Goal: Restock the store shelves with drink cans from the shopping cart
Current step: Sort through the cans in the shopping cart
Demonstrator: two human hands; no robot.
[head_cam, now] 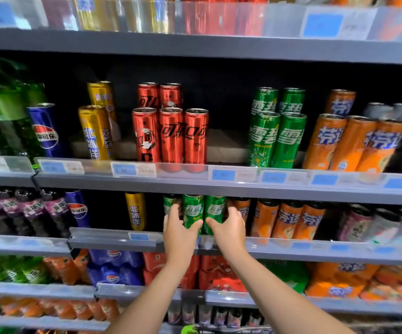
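Both hands were at the third shelf (113,243) from the top, working a short row of green cans between a yellow can (135,211) on the left and orange bottles (289,219) on the right. The left hand (179,233) was wrapped around the middle green can (192,209), thumb on its right side and fingers reaching past its left side toward the partly hidden left green can (169,201). The right hand (230,229) cupped the right green can (214,209), thumb at the front and fingers curled around the far right side. The grip on each can appeared moderate in width, matched to the can body. This two-handed hold was judged to serve alignment: the cans stood upright, labels facing the aisle, directly behind the clear price rail (279,247), so the hands were probably seating them flush with the front edge. Both forearms extended up and forward from the near bottom edge, converging on the shelf, wrists roughly straight. The shelf above carried the same green product (277,138), red cans (171,136) and orange cans (354,143) in ordered rows. The shopping cart was barely visible; only a green fragment (189,330) showed at the bottom, and whether it belonged to the cart could not be told.
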